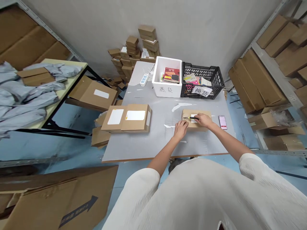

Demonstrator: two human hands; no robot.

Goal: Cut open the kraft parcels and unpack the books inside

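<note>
From the head camera, a small brown box (196, 119) lies on the grey table (144, 143), near the front edge. The left hand (181, 128) rests on the box's near left corner with its fingers curled down, pressing on it. The right hand (204, 119) is closed around a yellow and black cutter (191, 118), and the tip sits on the white label on top of the box. A pink phone (223, 122) lies just beside the box on the right. Behind stand a white foam bin (168, 91) and a black crate (202, 81), both with books inside. Two flat parcels (127, 118) lie well apart to the left.
</note>
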